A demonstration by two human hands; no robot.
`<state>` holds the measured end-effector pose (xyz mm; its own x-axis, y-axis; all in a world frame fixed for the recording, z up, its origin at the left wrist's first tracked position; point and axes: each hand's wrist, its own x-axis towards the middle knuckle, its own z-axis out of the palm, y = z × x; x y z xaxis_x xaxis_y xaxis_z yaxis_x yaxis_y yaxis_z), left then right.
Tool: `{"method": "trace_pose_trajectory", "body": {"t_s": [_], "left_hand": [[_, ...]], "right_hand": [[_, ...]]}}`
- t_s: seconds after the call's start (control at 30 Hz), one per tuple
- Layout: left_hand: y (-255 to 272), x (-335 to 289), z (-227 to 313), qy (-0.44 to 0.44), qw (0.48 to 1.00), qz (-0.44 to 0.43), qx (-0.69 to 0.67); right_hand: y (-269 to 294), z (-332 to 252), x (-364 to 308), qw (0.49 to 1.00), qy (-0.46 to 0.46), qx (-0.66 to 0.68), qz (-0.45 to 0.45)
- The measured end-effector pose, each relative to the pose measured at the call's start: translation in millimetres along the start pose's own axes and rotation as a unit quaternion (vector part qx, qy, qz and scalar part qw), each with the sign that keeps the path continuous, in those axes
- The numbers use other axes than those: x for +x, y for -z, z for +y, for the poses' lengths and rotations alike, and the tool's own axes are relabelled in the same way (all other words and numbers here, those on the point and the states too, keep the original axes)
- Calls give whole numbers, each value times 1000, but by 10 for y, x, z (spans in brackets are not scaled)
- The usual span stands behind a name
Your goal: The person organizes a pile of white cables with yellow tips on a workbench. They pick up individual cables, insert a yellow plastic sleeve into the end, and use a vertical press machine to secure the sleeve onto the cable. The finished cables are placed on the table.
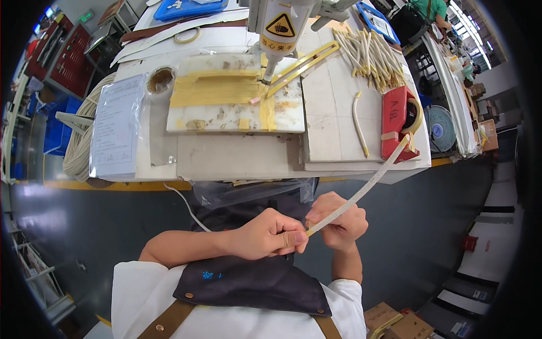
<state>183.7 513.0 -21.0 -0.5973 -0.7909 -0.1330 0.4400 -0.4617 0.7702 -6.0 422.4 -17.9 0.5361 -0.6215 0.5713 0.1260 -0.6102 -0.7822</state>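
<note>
A white braided cord point(361, 192) slants from the front of a red tape dispenser point(393, 116) down to my hands. Its upper end lies by the yellow tape at the dispenser. My left hand point(268, 234) pinches the cord between thumb and fingers, where a bit of yellow tape shows. Close beside it, my right hand point(340, 221) has its fingers curled in at the same spot, with the cord crossing in front of it; its fingertips are partly hidden. Another length of white cord point(189, 209) runs from under the table's front edge toward my left forearm.
On the table point(237, 161) a white slab point(220, 121) with yellow tape sits under a machine head point(285, 31) bearing a warning sticker. Several cut cords point(372, 56) are piled at the back right; one cord piece point(359, 124) lies apart. A cord coil point(79, 150) hangs at the left.
</note>
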Motion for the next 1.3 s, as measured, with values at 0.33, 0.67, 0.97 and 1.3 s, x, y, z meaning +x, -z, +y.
{"method": "trace_pose_trajectory", "body": {"t_s": [0.33, 0.67, 0.97, 1.3], "left_hand": [[-102, 2, 78, 53, 991, 72, 96], [26, -83, -86, -378, 521, 278, 713], [17, -90, -38, -226, 801, 210, 514], [113, -19, -235, 111, 951, -39, -287]], "right_hand": [[-245, 13, -162, 929, -183, 304, 109], [-143, -148, -306, 912, -280, 296, 51], [37, -74, -127, 990, -132, -37, -44], [-58, 351, -146, 908, -80, 401, -94]]}}
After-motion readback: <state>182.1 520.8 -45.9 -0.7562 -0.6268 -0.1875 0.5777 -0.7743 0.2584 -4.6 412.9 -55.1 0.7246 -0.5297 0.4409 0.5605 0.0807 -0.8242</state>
